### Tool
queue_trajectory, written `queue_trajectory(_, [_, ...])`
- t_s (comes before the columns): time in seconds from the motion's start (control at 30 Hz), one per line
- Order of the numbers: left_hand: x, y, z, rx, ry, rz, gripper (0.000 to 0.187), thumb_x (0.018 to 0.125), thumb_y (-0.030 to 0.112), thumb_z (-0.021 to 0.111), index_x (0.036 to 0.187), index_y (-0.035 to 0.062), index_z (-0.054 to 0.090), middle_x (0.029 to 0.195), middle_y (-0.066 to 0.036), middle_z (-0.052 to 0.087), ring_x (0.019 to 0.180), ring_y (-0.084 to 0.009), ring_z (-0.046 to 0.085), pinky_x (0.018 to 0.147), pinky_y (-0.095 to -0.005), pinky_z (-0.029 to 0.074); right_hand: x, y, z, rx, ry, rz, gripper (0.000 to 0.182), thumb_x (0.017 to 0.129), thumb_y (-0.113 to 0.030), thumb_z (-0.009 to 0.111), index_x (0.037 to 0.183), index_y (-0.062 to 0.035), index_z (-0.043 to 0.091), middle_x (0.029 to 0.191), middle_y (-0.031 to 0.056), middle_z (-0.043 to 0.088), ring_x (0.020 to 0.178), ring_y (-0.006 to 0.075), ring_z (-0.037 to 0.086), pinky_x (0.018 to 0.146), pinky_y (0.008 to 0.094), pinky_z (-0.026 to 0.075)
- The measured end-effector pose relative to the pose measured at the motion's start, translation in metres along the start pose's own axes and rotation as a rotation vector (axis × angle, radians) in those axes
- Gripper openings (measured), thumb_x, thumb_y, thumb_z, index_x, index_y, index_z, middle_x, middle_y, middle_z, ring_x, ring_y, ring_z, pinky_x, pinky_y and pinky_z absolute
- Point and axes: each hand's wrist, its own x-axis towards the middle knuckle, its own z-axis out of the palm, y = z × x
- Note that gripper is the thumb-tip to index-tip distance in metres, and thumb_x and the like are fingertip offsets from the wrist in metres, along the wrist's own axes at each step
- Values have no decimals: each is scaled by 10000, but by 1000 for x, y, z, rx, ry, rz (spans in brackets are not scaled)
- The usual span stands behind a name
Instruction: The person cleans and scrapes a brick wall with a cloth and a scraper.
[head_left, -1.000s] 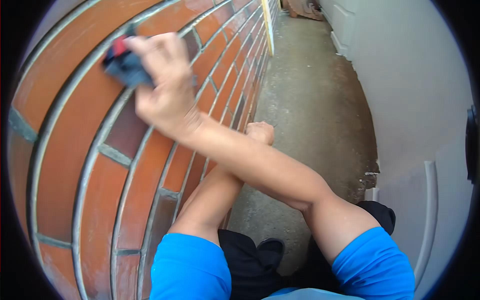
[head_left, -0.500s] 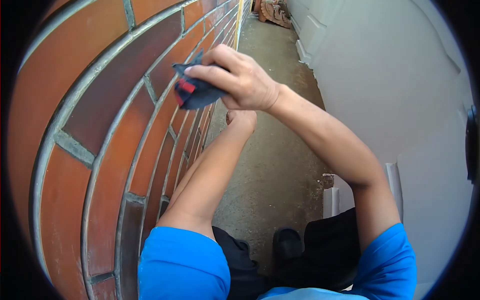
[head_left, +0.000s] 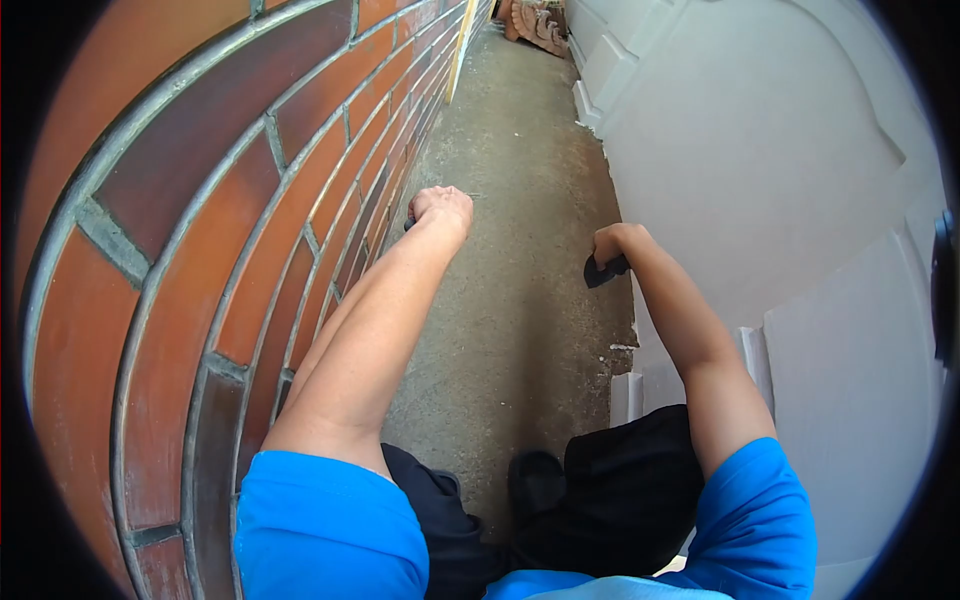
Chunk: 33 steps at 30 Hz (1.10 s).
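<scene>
My left hand (head_left: 442, 208) is a closed fist out in front, close beside the brick wall (head_left: 240, 290). A thin dark-handled tool (head_left: 409, 225) is mostly hidden in it; only a dark end below the fist and a slender tip on the right show. My right hand (head_left: 613, 243) hangs low over the right side of the walkway, near the white wall. Its fingers are closed round a bunched dark cloth (head_left: 604, 272), which hangs below them. The brick wall has orange and dark brown bricks with grey mortar joints.
A narrow concrete walkway (head_left: 500, 290) runs ahead between the brick wall and a white panelled wall (head_left: 760, 180). A carved terracotta piece (head_left: 538, 27) stands at its far end. A pale wooden strip (head_left: 461, 55) rises along the brick wall. My dark shoe (head_left: 537, 480) is below.
My right hand has dropped away from the brick wall, down and to the right, with the cloth still in it. My left hand appears slightly farther left and higher.
</scene>
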Motion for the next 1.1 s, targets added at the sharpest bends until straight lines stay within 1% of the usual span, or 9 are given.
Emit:
queue_trajectory(0.1, [1, 5, -1, 20, 3, 0, 266, 875, 84, 595, 1122, 59, 691, 1144, -108, 693, 1065, -248, 671, 858, -343, 551, 17, 20, 13, 6, 9, 68, 439, 739, -299, 730, 1151, -151, 694, 1093, 79, 704, 957, 257, 682, 814, 394, 544])
queue_trajectory(0.23, [8, 17, 3, 17, 57, 16, 248, 879, 115, 591, 1094, 76, 706, 1118, -100, 705, 1045, -245, 680, 828, -363, 558, 45, 33, 22, 5, -68, 88, 470, 730, -330, 745, 1161, -151, 691, 1083, 78, 706, 943, 250, 683, 811, 393, 542])
queue_trajectory(0.33, [13, 25, 3, 39, 46, 15, 240, 899, 160, 586, 1090, 87, 711, 1105, -68, 703, 989, -235, 688, 674, -425, 560, 23, 22, 20, 41, -30, 99, 472, 736, -342, 740, 1165, -152, 689, 1082, 76, 706, 939, 248, 681, 805, 391, 540])
queue_trajectory(0.4, [14, 26, 1, 20, 45, -6, 230, 898, 162, 586, 1077, 92, 714, 1076, -62, 707, 964, -231, 691, 657, -424, 543, 30, 22, 21, 40, -19, 66, 471, 742, -349, 734, 1168, -154, 687, 1080, 73, 706, 931, 247, 681, 799, 392, 539])
queue_trajectory(0.43, [14, 27, 0, 10, 44, -15, 226, 898, 163, 587, 1070, 94, 715, 1061, -59, 709, 951, -229, 692, 648, -424, 534, 29, 20, 19, 58, -33, 64, 473, 742, -345, 735, 1161, -133, 688, 1109, 84, 697, 965, 258, 674, 832, 398, 532])
queue_trajectory(0.53, [13, 25, -1, 34, 59, -2, 257, 903, 154, 543, 1091, 107, 713, 1086, -85, 716, 1008, -230, 694, 751, -391, 569, 27, 13, 15, 94, -43, 44, 485, 740, -337, 737, 1152, -87, 685, 1167, 105, 678, 1030, 282, 661, 895, 412, 517])
queue_trajectory(0.73, [13, 25, 2, 62, 53, 9, 257, 909, 133, 542, 1103, 108, 708, 1118, -71, 708, 1020, -236, 690, 735, -414, 569, 16, 3, 10, 80, -36, -16, 502, 744, -333, 733, 1173, -80, 674, 1170, 119, 673, 1027, 292, 660, 884, 420, 524])
queue_trajectory(0.83, [18, 26, 7, 50, 108, 16, 204, 898, 150, 592, 1055, 106, 715, 1021, -33, 711, 926, -227, 691, 611, -411, 520, 26, 5, 13, 75, -27, -25, 494, 748, -326, 729, 1172, -79, 675, 1167, 121, 674, 1023, 293, 662, 879, 422, 526])
queue_trajectory(1.1, [25, 28, 13, 79, 154, 25, 224, 909, 160, 582, 1091, 115, 704, 1114, -43, 688, 962, -229, 689, 613, -408, 539, 24, 3, 12, 65, -21, -27, 475, 758, -316, 720, 1164, -73, 678, 1160, 122, 678, 1002, 295, 671, 875, 424, 528])
